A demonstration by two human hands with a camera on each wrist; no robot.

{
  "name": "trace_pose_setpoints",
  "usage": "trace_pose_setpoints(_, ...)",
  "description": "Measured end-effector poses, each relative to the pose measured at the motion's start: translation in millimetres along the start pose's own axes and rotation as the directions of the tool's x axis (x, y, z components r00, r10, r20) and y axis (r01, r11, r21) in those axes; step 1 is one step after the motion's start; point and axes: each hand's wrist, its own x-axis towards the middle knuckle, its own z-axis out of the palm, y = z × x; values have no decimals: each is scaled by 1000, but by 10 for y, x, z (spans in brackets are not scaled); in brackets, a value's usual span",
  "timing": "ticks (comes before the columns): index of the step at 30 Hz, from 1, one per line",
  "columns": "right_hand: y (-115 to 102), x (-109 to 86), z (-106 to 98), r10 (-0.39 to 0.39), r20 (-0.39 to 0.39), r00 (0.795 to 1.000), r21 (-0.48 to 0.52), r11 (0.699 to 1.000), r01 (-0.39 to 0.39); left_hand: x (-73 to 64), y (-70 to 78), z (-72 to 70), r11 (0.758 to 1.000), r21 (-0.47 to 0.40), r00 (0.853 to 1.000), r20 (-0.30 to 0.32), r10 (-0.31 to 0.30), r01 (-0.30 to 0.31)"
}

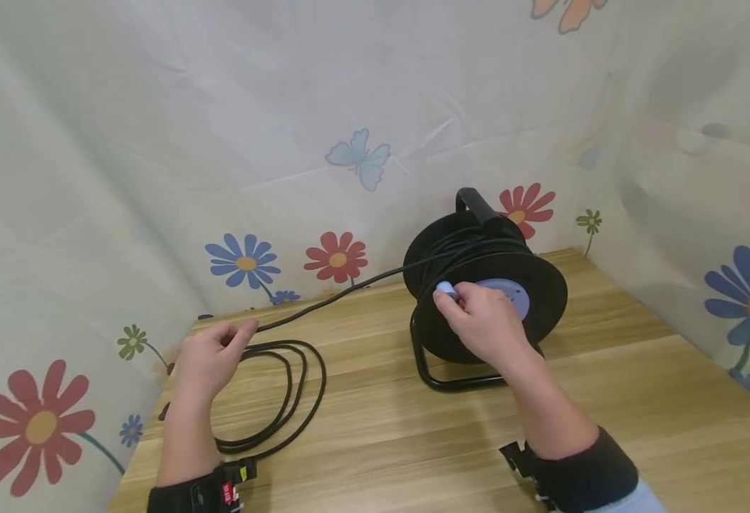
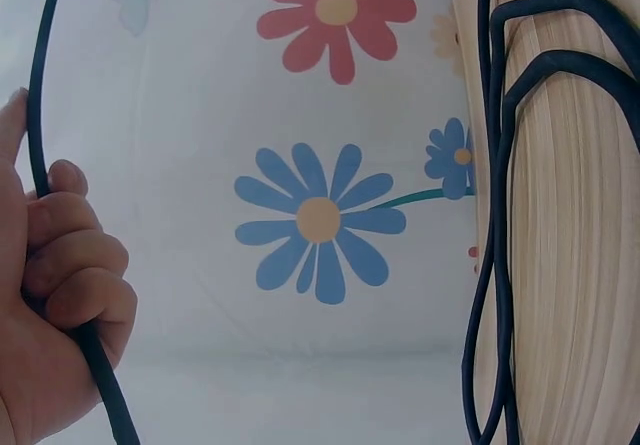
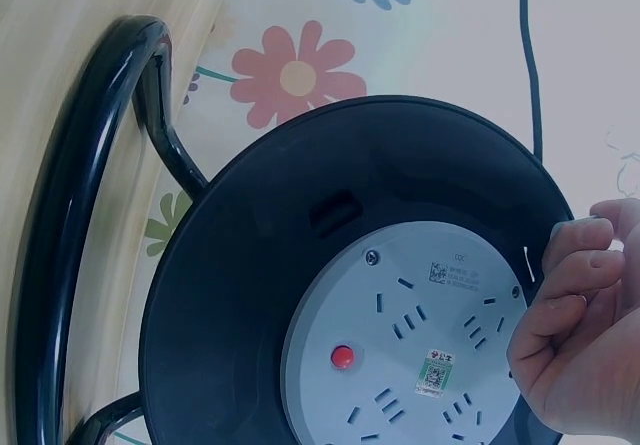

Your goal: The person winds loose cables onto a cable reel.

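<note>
A black cable reel (image 1: 544, 285) stands on its tubular frame, right of centre in the head view. My right hand (image 1: 486, 324) pinches the light-blue knob (image 1: 445, 288) on the side of the reel. In the right wrist view, the reel's pale socket panel (image 3: 400, 315) shows slots and a red button (image 3: 342, 356); my fingers hide the knob there. My left hand (image 1: 211, 360) holds the black cable (image 1: 349, 290), which runs up from it to the reel. The left wrist view shows the fingers curled round that cable.
Loose loops of cable (image 1: 322, 392) lie on the wooden table (image 1: 362, 442) beside my left forearm. A pale curtain (image 1: 253, 142) printed with flowers and butterflies hangs behind the table and along its sides. The reel's black handle (image 1: 477, 206) points up at the back.
</note>
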Motion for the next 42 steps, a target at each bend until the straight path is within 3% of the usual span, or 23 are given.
trace_pose_setpoints(4, 4, 2, -21, 4, 1, 1000, 12, 1000, -4, -8, -7, 18, 999, -8, 999, 33, 33, -32)
trace_pose_setpoints(11, 35, -4, -79, 22, -13, 1000, 36, 999, -21, -28, -3, 38, 992, -95, 989, 114, 99, -88)
trace_pose_setpoints(26, 103, -11, -258, 55, -54, 997, 72, 996, -51, 1, 176, 179, 984, -103, 984, 84, 155, -146)
trace_pose_setpoints(36, 144, -19, -340, 88, -77, 993, 95, 992, -80, 28, 282, 269, 987, -96, 985, 101, 138, -129)
trace_pose_setpoints(42, 169, -15, -382, 105, -117, 988, 83, 992, -95, 33, 338, 333, 982, -117, 983, 89, 162, -152)
